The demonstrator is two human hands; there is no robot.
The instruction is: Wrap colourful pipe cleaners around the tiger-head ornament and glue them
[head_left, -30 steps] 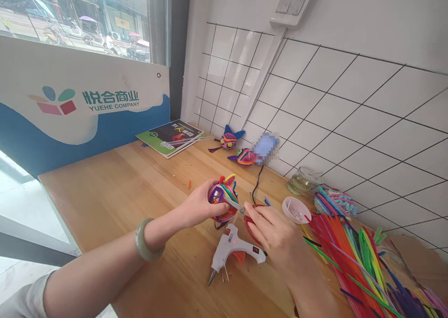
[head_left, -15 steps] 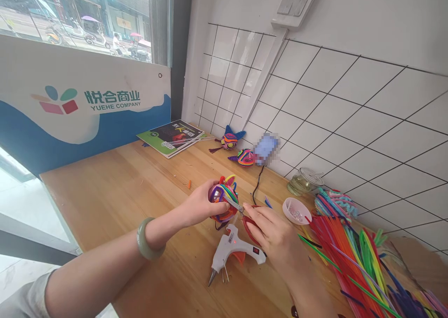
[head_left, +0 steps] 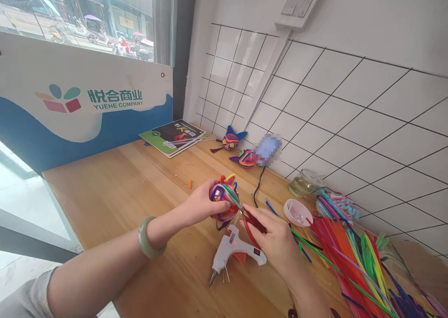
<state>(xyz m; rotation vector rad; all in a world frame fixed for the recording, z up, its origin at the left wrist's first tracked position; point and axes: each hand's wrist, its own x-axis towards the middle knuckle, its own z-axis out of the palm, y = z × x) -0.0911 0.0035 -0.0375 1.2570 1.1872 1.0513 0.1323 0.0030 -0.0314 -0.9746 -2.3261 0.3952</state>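
Observation:
My left hand (head_left: 206, 203) is wrapped round a ball (head_left: 221, 194) covered with bright pipe cleaners, its thumb on the near side. Red-handled scissors (head_left: 251, 228) are in my right hand (head_left: 271, 231), with their metal blades against the ball's right side. Colored loops stick up from the ball's top. Just below lies a white glue gun (head_left: 229, 248) with a small red light, its nozzle toward the lower left. Whether the blades are fully closed is too small to tell.
Two decorated balls (head_left: 231, 141) stand by the wall, beside a blurred phone (head_left: 267, 150). A magazine (head_left: 172, 138) lies at the back left. On the right are a glass jar (head_left: 306, 183), a pink bowl (head_left: 297, 212) and loose pipe cleaners (head_left: 345, 248).
The scissors' blades have turned and their handles have come closer together. Blue pipe cleaner pieces now show right of my right hand. The view has shifted slightly.

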